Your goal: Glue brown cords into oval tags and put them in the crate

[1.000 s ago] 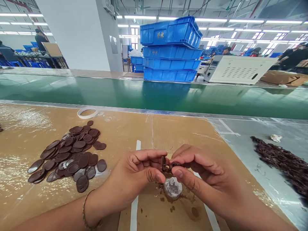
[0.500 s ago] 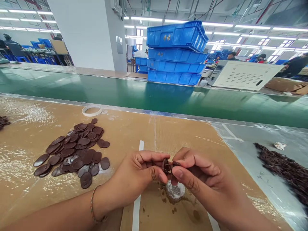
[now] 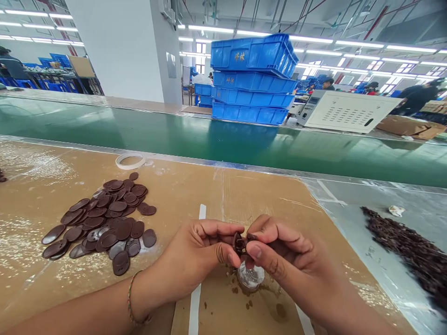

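My left hand [image 3: 200, 253] pinches a dark brown oval disc [image 3: 238, 243] between thumb and fingers, its edge turned towards me. Close against it, my right hand [image 3: 291, 256] grips a small dark brown piece [image 3: 251, 237] in thumb and forefinger. The two parts meet or nearly meet; fingers hide most of both. Just below the fingertips stands a small clear round container [image 3: 250, 278] on the brown board, with wet spots around it. To the left lies a loose pile of dark brown oval discs [image 3: 118, 207], some with small holes.
A heap of small dark brown pieces [image 3: 407, 246] lies on the right. A roll of white tape [image 3: 130, 161] rests behind the discs. Beyond runs a green conveyor belt [image 3: 157, 132], with stacked blue crates [image 3: 249, 83] and a white machine [image 3: 349, 111] behind it. Several people are farther back.
Both hands stay together over the clear container, with only small finger shifts on the brown parts. The whole view has shifted slightly.
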### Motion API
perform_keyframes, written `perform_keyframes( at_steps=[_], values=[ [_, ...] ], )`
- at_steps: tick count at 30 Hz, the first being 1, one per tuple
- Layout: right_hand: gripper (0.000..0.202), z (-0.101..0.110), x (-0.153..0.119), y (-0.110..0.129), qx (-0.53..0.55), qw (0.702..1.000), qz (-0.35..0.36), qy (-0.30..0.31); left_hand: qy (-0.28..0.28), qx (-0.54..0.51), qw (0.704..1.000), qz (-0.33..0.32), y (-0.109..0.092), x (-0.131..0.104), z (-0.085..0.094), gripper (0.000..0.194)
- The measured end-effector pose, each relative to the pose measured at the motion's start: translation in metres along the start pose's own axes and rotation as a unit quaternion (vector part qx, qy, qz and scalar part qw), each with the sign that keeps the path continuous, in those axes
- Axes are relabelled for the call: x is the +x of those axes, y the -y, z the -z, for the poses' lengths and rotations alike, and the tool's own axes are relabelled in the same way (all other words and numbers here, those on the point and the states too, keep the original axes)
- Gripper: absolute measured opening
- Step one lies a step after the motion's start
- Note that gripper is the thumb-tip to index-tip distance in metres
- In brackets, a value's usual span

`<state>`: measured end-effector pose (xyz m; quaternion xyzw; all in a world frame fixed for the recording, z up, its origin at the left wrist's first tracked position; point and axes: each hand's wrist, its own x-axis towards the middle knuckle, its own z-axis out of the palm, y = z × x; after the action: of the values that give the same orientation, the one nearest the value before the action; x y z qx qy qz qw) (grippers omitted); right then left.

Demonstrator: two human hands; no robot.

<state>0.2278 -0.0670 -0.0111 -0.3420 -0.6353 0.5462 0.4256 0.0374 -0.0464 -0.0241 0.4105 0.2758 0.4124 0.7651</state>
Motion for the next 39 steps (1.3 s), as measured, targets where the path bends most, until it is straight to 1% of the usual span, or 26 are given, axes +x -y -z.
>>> perform_keyframes(
  at_steps=[2,5,10,16,23,28,34,39],
  values=[
    [0.019,-0.0012,0.0013,0.0009,0.017,1.0,-0.002,0.005,-0.002,-0.004,1.0,0.006,0.0021,-0.0004,0.0015,0.025],
    [0.02,-0.002,0.0031,0.0021,0.025,1.0,-0.002,0.002,-0.005,-0.008,1.0,0.01,0.0035,-0.0018,0.0033,0.027],
    [0.023,-0.0012,0.0018,0.003,0.007,1.0,-0.019,-0.017,-0.008,-0.029,0.999,0.033,-0.001,-0.0016,0.0017,0.024],
    [0.024,-0.0033,0.0022,0.0039,0.055,0.998,-0.042,-0.01,-0.019,-0.029,0.999,0.035,-0.0049,-0.0006,-0.001,0.023],
    [0.027,-0.0033,0.0024,0.0029,0.069,0.996,-0.053,-0.005,-0.012,-0.033,0.999,0.037,-0.0048,-0.0026,0.0001,0.021],
    [0.028,-0.0032,0.0015,0.0027,0.053,0.997,-0.05,-0.01,-0.01,-0.032,0.999,0.035,-0.002,-0.003,0.0012,0.022],
    [0.028,-0.0029,0.0025,0.0018,0.054,0.997,-0.056,-0.016,-0.016,-0.019,0.999,0.035,-0.0039,-0.0015,0.0012,0.021],
    [0.031,-0.0037,0.0037,0.0023,0.05,0.997,-0.058,-0.015,-0.021,-0.016,0.999,0.041,-0.0052,-0.0015,0.001,0.024]
  ],
)
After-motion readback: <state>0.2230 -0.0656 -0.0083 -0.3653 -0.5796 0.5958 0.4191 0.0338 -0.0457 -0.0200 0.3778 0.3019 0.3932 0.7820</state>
